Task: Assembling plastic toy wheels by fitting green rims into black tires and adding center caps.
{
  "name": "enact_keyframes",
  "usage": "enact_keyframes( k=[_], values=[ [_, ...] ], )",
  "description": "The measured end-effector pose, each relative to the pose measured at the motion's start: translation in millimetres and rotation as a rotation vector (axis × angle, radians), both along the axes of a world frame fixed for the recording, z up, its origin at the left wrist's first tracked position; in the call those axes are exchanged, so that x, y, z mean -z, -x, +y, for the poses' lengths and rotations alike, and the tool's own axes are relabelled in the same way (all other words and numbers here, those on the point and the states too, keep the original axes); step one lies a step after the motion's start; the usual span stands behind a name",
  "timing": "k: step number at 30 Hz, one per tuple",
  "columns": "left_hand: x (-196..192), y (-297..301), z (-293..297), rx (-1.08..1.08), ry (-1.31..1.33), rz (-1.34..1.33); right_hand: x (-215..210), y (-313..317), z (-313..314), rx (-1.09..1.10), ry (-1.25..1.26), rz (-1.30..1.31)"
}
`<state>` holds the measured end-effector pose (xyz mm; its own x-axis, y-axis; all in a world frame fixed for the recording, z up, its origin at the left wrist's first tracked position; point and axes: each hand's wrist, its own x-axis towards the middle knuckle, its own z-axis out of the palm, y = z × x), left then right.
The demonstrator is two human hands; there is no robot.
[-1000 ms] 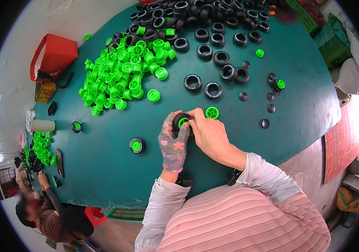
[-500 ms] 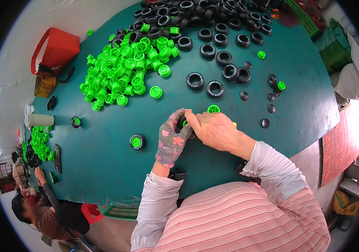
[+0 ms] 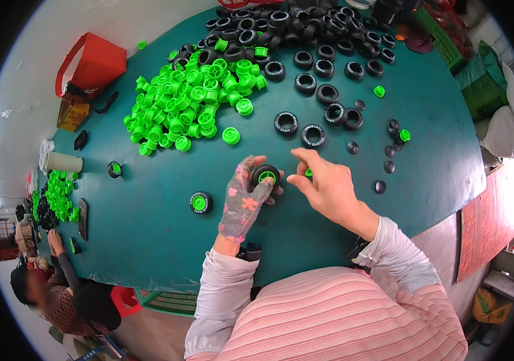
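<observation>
My left hand (image 3: 242, 201), in a grey glove with pink flowers, grips a toy wheel (image 3: 266, 175), a black tyre with a green rim inside it. To the right of it my right hand (image 3: 332, 188) is bare and open, thumb and forefinger apart with nothing between them. A green wheel rim (image 3: 309, 172) shows just behind that thumb, mostly hidden by the hand. Left of the gloved hand lies another tyre with a rim in it (image 3: 199, 203). Two loose black tyres, one (image 3: 286, 123) beside the other (image 3: 313, 136), lie beyond my hands.
A heap of green rims (image 3: 178, 105) covers the far left of the green table (image 3: 148, 234), with a pile of black tyres (image 3: 305, 27) behind. Small black discs (image 3: 380, 187) lie at right. At left are a red bin (image 3: 97, 66), a cup (image 3: 64, 162) and a co-worker's hand (image 3: 56, 242).
My right hand has drawn away from the wheel to the right and its fingers have come apart. The left hand still has the wheel, now in plain sight. The whole view has shifted slightly.
</observation>
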<state>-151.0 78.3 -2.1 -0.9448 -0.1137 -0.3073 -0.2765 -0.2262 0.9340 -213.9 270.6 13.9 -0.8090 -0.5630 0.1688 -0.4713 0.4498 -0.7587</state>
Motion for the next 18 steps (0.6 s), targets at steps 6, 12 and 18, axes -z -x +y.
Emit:
enact_keyframes(
  k=[6, 12, 18],
  values=[
    [-18, -16, 3, 0.032, -0.235, 0.068, -4, -8, -11, 0.086, 0.400, -0.830],
    [-15, -25, 0, -0.006, -0.234, 0.072, -8, -8, -17, 0.104, 0.418, -0.876],
    [-11, -24, 4, -0.047, -0.238, 0.062, -2, -8, -16, 0.090, 0.445, -0.930]
  ],
)
